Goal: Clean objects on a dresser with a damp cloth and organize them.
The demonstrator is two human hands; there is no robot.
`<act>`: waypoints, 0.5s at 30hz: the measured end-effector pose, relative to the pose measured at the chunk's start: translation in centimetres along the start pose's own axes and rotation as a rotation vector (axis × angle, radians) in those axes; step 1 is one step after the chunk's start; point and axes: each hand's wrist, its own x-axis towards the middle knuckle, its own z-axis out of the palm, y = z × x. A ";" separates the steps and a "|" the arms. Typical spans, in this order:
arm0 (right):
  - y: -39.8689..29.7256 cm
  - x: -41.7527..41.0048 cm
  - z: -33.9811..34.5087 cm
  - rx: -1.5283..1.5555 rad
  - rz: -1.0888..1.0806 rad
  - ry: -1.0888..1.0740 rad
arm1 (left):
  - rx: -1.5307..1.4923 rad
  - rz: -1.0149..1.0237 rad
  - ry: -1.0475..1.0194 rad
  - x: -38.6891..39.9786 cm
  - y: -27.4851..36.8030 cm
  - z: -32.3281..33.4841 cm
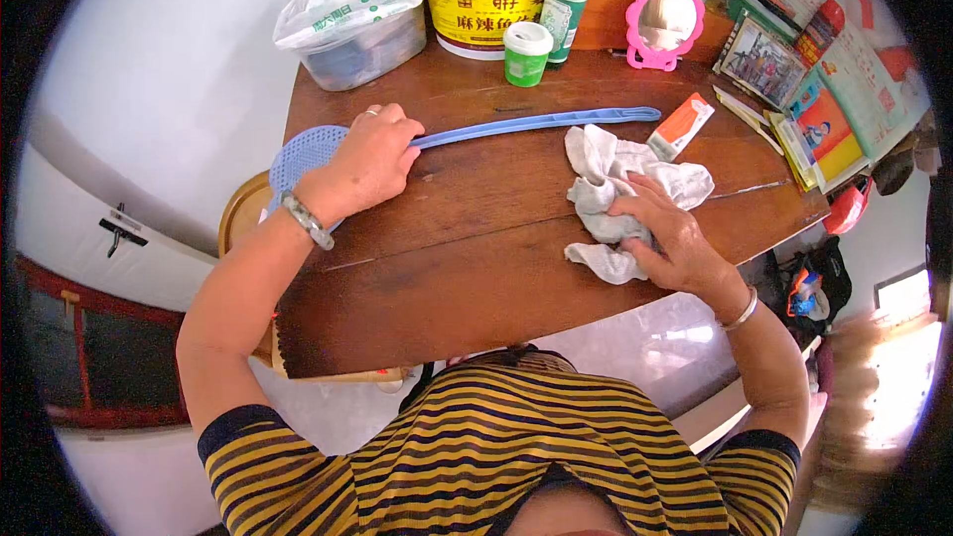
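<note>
My left hand (372, 160) is closed around a blue plastic fly swatter (536, 121), just beside its perforated head. The swatter's long handle stretches to the right across a brown wooden tabletop (461, 268); my forearm covers part of the head. On the right, my right hand (670, 238) grips a crumpled whitish cloth (595, 201) that rests on the wood. Immediately behind the cloth lies a small orange-and-white box (683, 126), its near end close to the fabric.
Along the back stand a bagged plastic tub (365, 52), a yellow-labelled bucket (484, 7), a green bottle (566, 15), a lidded green cup (527, 56) and a pink-framed mirror (665, 22). Books and a framed photo (763, 63) crowd the right edge. A round wooden stool (242, 212) sits left.
</note>
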 end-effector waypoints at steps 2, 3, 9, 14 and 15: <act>-0.4 -0.5 0.3 -0.020 0.029 0.022 | -0.077 0.086 0.112 -0.1 0.2 -0.1; -0.7 -0.5 0.8 0.000 0.003 0.021 | -0.087 0.113 0.112 -0.2 0.2 -0.1; -5.9 3.0 3.2 -0.025 -0.176 -0.129 | -0.291 0.130 0.183 -2.1 1.6 -3.4; -2.2 6.3 3.9 -0.128 -0.247 -0.015 | -0.273 0.070 0.291 -1.8 3.3 -5.5; -1.1 6.7 4.0 -0.199 -0.210 0.043 | -0.261 0.062 0.302 -1.9 3.6 -5.7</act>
